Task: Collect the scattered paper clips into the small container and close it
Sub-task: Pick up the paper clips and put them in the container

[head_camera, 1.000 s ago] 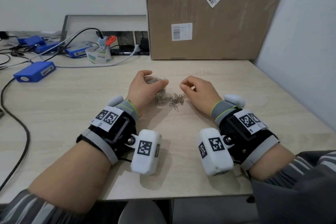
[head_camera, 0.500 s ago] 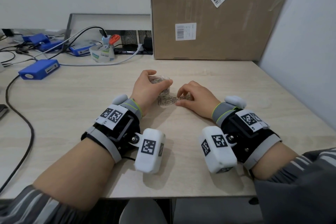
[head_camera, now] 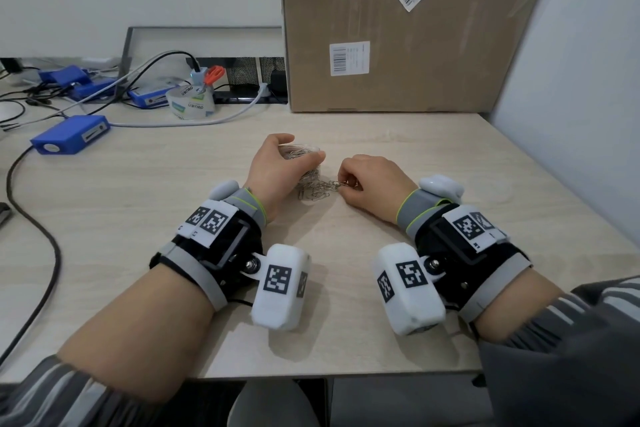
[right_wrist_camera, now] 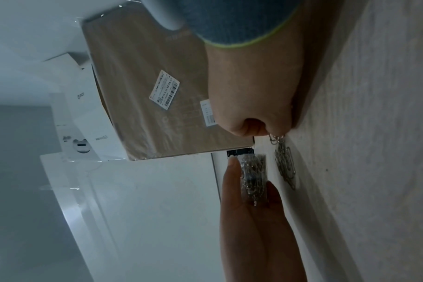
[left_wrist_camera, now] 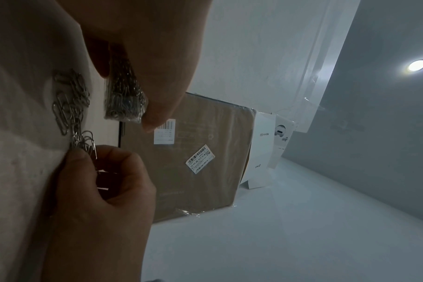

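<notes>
While left hand (head_camera: 277, 166) holds container (head_camera: 301, 151) (clear); right hand (head_camera: 372, 180) pinches clips (head_camera: 317, 189).

A pale wooden table (head_camera: 398, 149) bears loose paper clips (head_camera: 317, 191) (centre), cardboard box (head_camera: 398, 28) behind.

two hands at a pile of clips, middle of the frame
left hand (head_camera: 277, 166) holds the small clear container (head_camera: 301, 152); right hand (head_camera: 372, 177) pinches paper clips (head_camera: 317, 189) on the table (head_camera: 173, 201).

- Paper clips (head_camera: 317, 189), centre of the frame: silver.
- Container (head_camera: 300, 153): clear.
- Bench (head_camera: 138, 191): pale wood grain.
- Cardboard box (head_camera: 398, 28), upper right: brown with white barcode labels.
- Boxes (head_camera: 71, 133), upper left: blue.
- Sleeves (head_camera: 571, 340), lower corners: grey striped.
</notes>
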The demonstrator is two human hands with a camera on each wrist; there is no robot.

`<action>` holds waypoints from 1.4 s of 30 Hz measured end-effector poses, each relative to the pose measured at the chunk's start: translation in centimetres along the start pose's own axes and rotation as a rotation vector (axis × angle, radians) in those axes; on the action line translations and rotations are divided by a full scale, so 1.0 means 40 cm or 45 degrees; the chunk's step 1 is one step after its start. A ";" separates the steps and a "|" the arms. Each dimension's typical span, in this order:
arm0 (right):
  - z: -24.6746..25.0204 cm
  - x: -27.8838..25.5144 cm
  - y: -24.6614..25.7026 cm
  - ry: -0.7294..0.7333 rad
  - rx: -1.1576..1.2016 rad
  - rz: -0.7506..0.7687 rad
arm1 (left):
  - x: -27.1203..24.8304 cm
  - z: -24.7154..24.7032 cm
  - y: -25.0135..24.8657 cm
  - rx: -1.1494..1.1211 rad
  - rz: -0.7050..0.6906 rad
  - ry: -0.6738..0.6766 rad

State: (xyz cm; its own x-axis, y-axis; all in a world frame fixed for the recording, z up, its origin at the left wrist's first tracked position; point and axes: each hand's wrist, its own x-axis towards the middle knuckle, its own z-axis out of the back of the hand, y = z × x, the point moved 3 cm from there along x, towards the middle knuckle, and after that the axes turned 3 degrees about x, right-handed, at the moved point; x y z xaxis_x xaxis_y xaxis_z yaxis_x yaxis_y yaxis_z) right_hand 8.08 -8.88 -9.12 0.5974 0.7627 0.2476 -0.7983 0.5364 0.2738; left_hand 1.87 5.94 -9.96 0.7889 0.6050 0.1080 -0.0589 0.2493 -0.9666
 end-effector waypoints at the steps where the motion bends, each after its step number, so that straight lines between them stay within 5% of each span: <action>1: 0.003 0.000 0.002 0.001 -0.034 -0.001 | 0.001 0.000 0.001 -0.006 -0.001 0.001; 8: 0.012 0.000 0.002 -0.044 -0.051 -0.043 | 0.002 0.001 0.003 -0.031 -0.002 0.000; 19: 0.025 0.001 -0.035 -0.496 0.585 -0.343 | -0.003 -0.006 0.002 -0.059 0.009 0.069; 27: 0.050 -0.010 -0.016 -0.748 0.962 -0.288 | -0.028 -0.028 -0.017 0.038 -0.047 0.272; 34: 0.046 -0.012 0.017 -0.672 1.058 -0.142 | -0.056 -0.048 -0.033 0.044 -0.088 0.477; 42: 0.035 -0.011 0.012 -0.597 0.946 -0.151 | -0.055 -0.047 -0.038 0.034 -0.131 0.443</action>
State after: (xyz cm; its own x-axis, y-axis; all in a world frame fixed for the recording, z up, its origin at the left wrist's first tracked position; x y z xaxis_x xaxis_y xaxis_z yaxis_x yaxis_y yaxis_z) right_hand 7.54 -9.47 -7.80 0.7731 0.4030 0.4898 -0.5706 0.1049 0.8145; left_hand 1.37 2.83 -9.16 0.9522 0.2832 0.1145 0.0195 0.3177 -0.9480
